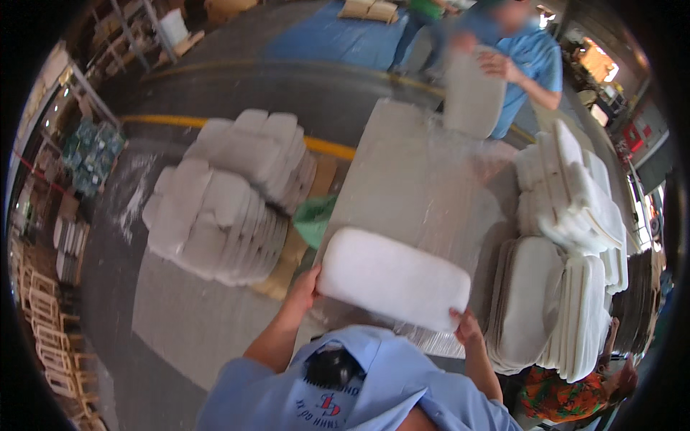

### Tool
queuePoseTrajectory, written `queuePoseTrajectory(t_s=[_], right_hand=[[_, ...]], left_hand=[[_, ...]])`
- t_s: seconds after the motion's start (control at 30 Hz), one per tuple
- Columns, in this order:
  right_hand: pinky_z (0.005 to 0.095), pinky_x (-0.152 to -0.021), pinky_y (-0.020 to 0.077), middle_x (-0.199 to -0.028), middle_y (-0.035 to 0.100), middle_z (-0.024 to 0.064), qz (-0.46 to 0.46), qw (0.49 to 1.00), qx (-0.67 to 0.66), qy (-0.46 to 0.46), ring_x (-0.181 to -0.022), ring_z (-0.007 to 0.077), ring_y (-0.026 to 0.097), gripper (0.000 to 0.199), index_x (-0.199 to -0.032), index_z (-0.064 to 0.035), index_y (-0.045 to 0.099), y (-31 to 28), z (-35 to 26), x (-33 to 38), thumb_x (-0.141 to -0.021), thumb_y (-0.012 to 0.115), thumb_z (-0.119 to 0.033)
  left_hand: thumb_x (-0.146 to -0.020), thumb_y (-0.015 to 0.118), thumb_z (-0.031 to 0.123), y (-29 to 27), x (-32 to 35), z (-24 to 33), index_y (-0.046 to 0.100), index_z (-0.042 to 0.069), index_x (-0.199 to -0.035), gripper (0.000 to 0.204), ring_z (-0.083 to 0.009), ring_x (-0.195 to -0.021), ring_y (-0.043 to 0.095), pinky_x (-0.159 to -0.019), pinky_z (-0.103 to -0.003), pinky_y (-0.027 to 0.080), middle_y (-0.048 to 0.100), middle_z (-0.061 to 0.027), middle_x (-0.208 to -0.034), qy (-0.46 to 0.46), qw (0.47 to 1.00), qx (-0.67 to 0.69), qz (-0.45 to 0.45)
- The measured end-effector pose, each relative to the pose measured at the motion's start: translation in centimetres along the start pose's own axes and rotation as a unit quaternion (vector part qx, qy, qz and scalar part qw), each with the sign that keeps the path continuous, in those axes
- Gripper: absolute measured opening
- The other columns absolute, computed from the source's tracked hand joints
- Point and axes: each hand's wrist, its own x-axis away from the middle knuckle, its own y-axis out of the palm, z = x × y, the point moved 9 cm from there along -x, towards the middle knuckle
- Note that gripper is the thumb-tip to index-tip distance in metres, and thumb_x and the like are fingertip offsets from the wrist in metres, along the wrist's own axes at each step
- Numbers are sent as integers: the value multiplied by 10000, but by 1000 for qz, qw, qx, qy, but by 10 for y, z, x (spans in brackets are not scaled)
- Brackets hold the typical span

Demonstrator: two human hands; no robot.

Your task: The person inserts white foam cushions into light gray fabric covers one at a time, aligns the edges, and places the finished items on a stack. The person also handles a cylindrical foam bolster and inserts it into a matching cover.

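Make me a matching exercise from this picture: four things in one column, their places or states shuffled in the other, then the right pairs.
Things:
1. Near pad
2. Far pad
3. Green item
4. Yellow line

Places or states:
A. On the floor, beyond the left-side pad stacks
B. Held by its two ends, in the left hand and right hand
C. Beside the left edge of the work surface
D. Held up by another person

Pairs: 1-B; 2-D; 3-C; 4-A
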Motion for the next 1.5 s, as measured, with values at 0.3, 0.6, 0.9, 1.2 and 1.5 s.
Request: queuePoseTrajectory(t_s=[0.3, 0.6, 0.9, 1.2, 1.5], right_hand=[[392, -837, 552, -1223, 688, 51, 210, 972, 104, 19, -1005, 181, 676, 463, -1426, -121, 580, -47, 2, 27, -1052, 674, -378], [419, -838, 452, -1180, 714, -9, 256, 952, 162, 38, -997, 135, 643, 487, -1357, -174, 633, -53, 11, 29, -1082, 536, -564], [407, -930, 500, -1306, 689, 25, 237, 969, 70, 22, -1139, 180, 648, 630, -1371, -123, 629, -62, 20, 33, -1053, 525, -657], [408, -930, 508, -1348, 691, 81, 259, 965, -28, 18, -1031, 206, 647, 770, -1444, -31, 604, -72, 13, 44, -1085, 395, -679], [378, -810, 519, -1102, 729, 102, 264, 961, 39, -69, -882, 187, 639, 692, -1281, 16, 683, -58, -35, -16, -1103, 445, -608]], left_hand=[[-1106, 468, 550, -36, 29, 17, 646, 61, -1351, 575, -181, -877, 695, -806, -364, 531, 736, -84, -1157, 82, 990, -37, 107], [-1077, 516, 589, -5, 43, 20, 619, -13, -1419, 700, -210, -1095, 671, -972, -371, 507, 712, -137, -1280, 106, 985, -133, 24], [-1095, 550, 418, 47, 11, 50, 487, -48, -1542, 649, -294, -1382, 594, -1145, -366, 441, 616, -221, -1489, 194, 915, -349, 67], [-1119, 539, 430, 28, -6, 68, 509, -15, -1528, 605, -199, -1051, 675, -928, -340, 529, 697, -103, -1286, 102, 945, -302, 66], [-1112, 556, 429, 97, -60, 94, 651, -3, -1292, 477, -203, -1049, 692, -897, -380, 559, 724, -73, -1195, 85, 987, -129, -46]])
